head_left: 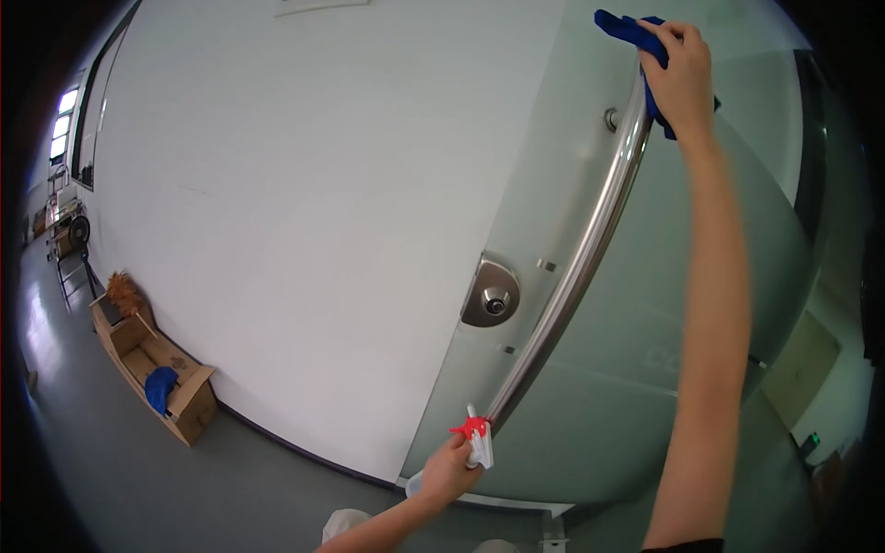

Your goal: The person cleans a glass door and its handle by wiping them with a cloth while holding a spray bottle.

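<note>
Glass door, steel handle, two hands

Head view: Right hand (pixel 682 81), closed on blue cloth (pixel 629 30) at the upper end of the handle (pixel 601 212), seemingly to keep fabric against metal. Left hand (pixel 444 475), curled round spray bottle (pixel 480 448) near the lower end, probably for trigger reach. Bottle's long axis: lower left to upper right; nozzle aim: cannot tell. Handle: bowed, slanting up rightward along glass door (pixel 636 341).

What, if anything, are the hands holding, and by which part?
The left hand holds a spray bottle by its neck, below the red-and-white head. The right hand grips a blue cloth around its middle, at the door handle.
</note>
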`<control>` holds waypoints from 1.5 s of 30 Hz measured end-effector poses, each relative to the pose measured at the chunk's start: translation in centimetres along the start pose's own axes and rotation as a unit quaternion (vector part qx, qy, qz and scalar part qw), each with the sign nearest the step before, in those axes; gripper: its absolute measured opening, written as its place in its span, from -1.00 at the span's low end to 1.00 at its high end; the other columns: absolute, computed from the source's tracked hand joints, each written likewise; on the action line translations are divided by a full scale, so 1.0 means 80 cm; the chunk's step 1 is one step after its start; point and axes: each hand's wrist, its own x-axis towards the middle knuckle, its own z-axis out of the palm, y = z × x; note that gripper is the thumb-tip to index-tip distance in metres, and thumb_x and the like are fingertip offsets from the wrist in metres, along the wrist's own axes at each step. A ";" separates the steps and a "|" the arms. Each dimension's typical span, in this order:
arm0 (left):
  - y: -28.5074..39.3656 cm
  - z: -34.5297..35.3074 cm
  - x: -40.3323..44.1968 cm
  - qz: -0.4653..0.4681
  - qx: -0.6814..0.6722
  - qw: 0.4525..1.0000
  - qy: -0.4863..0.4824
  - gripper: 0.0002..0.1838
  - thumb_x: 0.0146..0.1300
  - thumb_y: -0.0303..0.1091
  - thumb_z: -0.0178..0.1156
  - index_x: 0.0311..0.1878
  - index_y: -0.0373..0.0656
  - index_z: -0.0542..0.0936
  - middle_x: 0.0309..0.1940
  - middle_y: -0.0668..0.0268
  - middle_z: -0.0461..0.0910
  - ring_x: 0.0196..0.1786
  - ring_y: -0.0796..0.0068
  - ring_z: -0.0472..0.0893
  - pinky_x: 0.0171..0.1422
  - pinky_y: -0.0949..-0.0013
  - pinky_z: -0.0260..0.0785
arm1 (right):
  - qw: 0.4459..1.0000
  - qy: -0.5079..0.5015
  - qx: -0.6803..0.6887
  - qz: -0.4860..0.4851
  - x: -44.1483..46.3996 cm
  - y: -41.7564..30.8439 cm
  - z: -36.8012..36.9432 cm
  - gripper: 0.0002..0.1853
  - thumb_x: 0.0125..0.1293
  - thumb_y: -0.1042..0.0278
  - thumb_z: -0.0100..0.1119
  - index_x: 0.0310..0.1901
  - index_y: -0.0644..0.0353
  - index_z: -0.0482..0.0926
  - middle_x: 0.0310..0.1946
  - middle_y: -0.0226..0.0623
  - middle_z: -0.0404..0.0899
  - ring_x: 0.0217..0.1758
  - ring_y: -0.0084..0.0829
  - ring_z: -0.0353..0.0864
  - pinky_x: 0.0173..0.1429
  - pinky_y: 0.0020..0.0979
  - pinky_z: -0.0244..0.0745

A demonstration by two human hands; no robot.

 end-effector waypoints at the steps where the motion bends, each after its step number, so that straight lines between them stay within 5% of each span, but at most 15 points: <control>1: -0.001 0.001 0.001 0.003 -0.002 1.000 0.005 -0.72 0.07 -0.28 0.36 -0.16 -0.14 0.63 -0.06 0.17 0.59 -0.10 0.03 0.62 -0.06 0.10 0.49 | 0.999 -0.009 0.039 0.008 -0.011 -0.006 -0.004 -0.65 0.21 0.34 0.30 0.06 0.02 0.65 -0.02 -0.30 0.48 0.09 -0.22 0.48 0.23 -0.26 0.39; 7: 0.000 0.003 0.001 -0.023 -0.025 0.999 -0.018 -0.75 0.12 -0.37 0.33 -0.10 -0.11 0.66 0.09 0.16 0.55 0.00 0.03 0.61 0.03 0.14 0.47 | 0.990 -0.029 0.121 0.064 -0.090 -0.071 -0.039 -0.67 0.20 0.39 0.31 0.03 0.01 0.67 -0.04 -0.35 0.44 0.08 -0.30 0.46 0.19 -0.30 0.40; 11: 0.008 0.005 0.001 0.006 -0.028 0.999 0.023 -0.72 0.00 -0.46 0.31 -0.16 -0.21 0.57 -0.20 0.12 0.52 -0.15 0.01 0.58 -0.07 0.09 0.45 | 0.988 -0.051 0.141 0.046 -0.143 -0.109 -0.063 -0.57 0.09 0.51 0.37 0.05 0.00 0.67 -0.09 -0.34 0.39 0.06 -0.30 0.44 0.18 -0.31 0.40; 14: 0.015 -0.001 0.002 -0.050 -0.004 0.999 -0.018 -0.78 0.12 -0.40 0.32 -0.13 -0.12 0.65 0.08 0.17 0.55 -0.01 0.05 0.61 0.02 0.17 0.47 | 0.979 -0.050 0.194 0.044 -0.193 -0.142 -0.082 -0.52 -0.11 0.58 0.35 -0.03 0.11 0.64 -0.13 -0.30 0.42 -0.05 -0.23 0.43 0.06 -0.25 0.39; 23: 0.004 0.013 0.004 -0.071 -0.061 0.996 -0.009 -0.78 0.05 -0.55 0.25 -0.18 -0.21 0.61 0.13 0.19 0.54 0.04 0.08 0.61 0.06 0.18 0.48 | 0.928 -0.122 0.301 0.180 -0.375 -0.262 -0.134 -0.39 -0.32 0.56 0.44 -0.05 0.02 0.69 -0.19 -0.40 0.38 -0.22 -0.33 0.34 -0.14 -0.34 0.32; 26: -0.006 0.022 0.004 -0.025 -0.072 0.997 0.021 -0.63 0.05 -0.50 0.26 0.00 -0.20 0.56 0.22 0.24 0.48 0.01 0.06 0.60 0.04 0.15 0.48 | 0.905 -0.150 0.331 0.222 -0.436 -0.290 -0.143 -0.39 -0.32 0.55 0.44 -0.05 0.01 0.70 -0.23 -0.41 0.35 -0.24 -0.33 0.34 -0.14 -0.34 0.33; 31: -0.045 0.032 -0.044 -0.087 -0.029 0.996 0.017 -0.69 0.04 -0.52 0.26 -0.08 -0.18 0.63 -0.01 0.11 0.58 -0.11 0.09 0.63 -0.05 0.24 0.52 | 0.864 -0.223 0.370 0.259 -0.526 -0.355 -0.187 -0.36 -0.37 0.55 0.42 -0.04 0.02 0.71 -0.26 -0.39 0.34 -0.25 -0.30 0.37 -0.15 -0.30 0.35; 34: -0.084 0.026 -0.123 -0.182 -0.094 0.977 -0.049 -0.79 0.09 -0.51 0.27 -0.16 -0.16 0.59 -0.05 0.23 0.63 -0.09 0.33 0.64 0.00 0.32 0.50 | 0.828 -0.287 0.413 0.248 -0.570 -0.412 -0.253 -0.37 -0.34 0.54 0.38 -0.03 0.08 0.70 -0.28 -0.35 0.34 -0.25 -0.27 0.38 -0.18 -0.26 0.37; 37: -0.099 0.029 -0.164 -0.206 -0.094 0.972 -0.056 -0.85 0.15 -0.40 0.25 -0.20 -0.15 0.62 -0.36 0.17 0.63 -0.29 0.19 0.64 -0.20 0.21 0.50 | 0.829 -0.302 0.412 0.227 -0.596 -0.431 -0.263 -0.37 -0.32 0.57 0.34 -0.01 0.09 0.70 -0.29 -0.33 0.34 -0.25 -0.26 0.38 -0.18 -0.27 0.37; 40: -0.082 0.014 -0.186 -0.255 -0.125 0.955 -0.079 -0.86 0.18 -0.35 0.25 -0.21 -0.14 0.60 -0.43 0.19 0.62 -0.36 0.23 0.63 -0.21 0.23 0.47 | 0.821 -0.300 0.417 0.250 -0.563 -0.403 -0.247 -0.34 -0.33 0.60 0.31 0.01 0.10 0.70 -0.30 -0.34 0.33 -0.25 -0.26 0.37 -0.15 -0.25 0.36; 45: -0.090 0.008 -0.221 -0.291 -0.126 0.940 -0.122 -0.83 0.16 -0.33 0.30 -0.22 -0.16 0.60 -0.36 0.23 0.64 -0.26 0.36 0.65 -0.10 0.30 0.47 | 0.880 -0.195 0.347 0.258 -0.464 -0.320 -0.173 -0.32 -0.34 0.62 0.29 0.03 0.11 0.69 -0.25 -0.30 0.35 -0.14 -0.24 0.39 -0.01 -0.23 0.38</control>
